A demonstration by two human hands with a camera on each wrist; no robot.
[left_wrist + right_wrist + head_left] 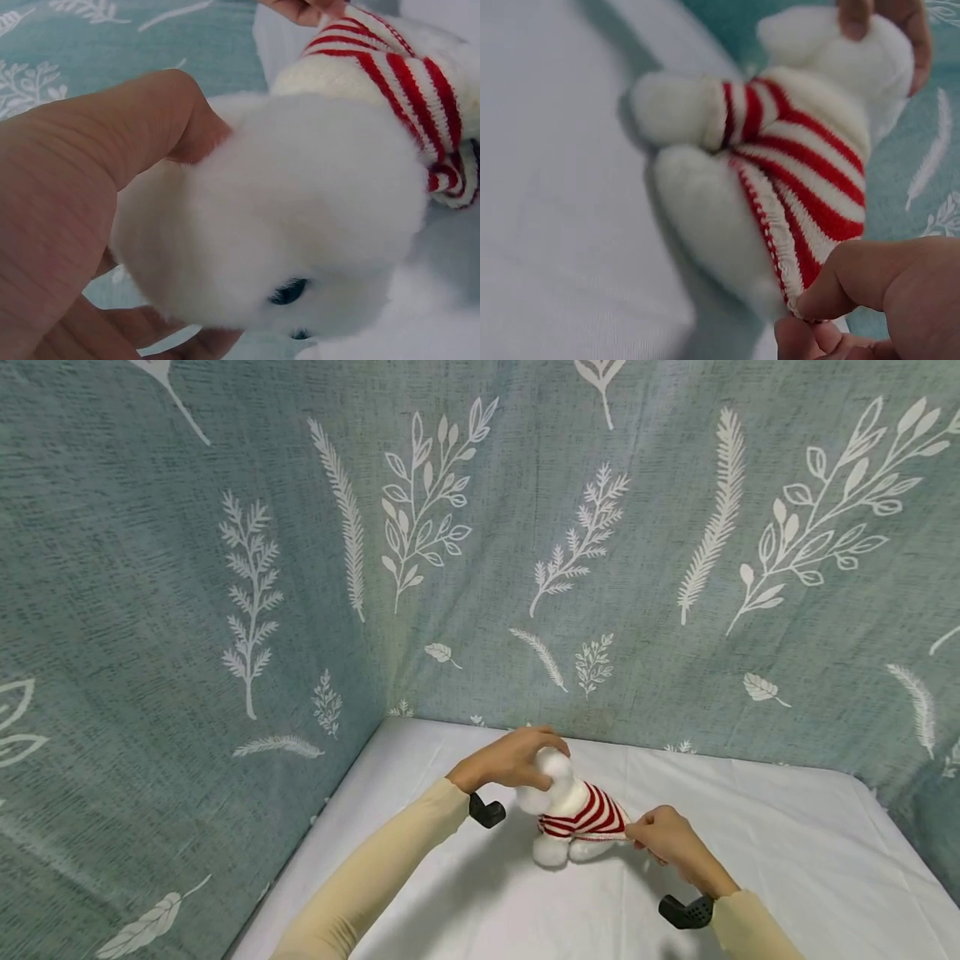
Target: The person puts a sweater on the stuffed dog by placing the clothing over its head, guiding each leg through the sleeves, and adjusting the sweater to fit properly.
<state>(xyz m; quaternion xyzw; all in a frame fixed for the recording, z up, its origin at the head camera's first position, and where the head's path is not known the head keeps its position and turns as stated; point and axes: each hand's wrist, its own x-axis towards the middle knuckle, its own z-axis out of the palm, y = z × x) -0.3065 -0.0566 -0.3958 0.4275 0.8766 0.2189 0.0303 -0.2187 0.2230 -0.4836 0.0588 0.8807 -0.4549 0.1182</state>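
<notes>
A white plush toy with dark eyes sits on the white sheet, dressed in a red-and-white striped knit sweater. My left hand grips the toy's fluffy head, thumb on one side and fingers round the other. At the toy's back end, my right hand pinches the sweater's lower hem between thumb and fingers, drawing the knit out taut. One plush leg and one sleeved limb show below the sweater in the right wrist view.
A white sheet covers the flat surface under the toy. Grey-green fabric with white leaf prints hangs behind it and along the left side. Black wrist cameras are worn on both wrists.
</notes>
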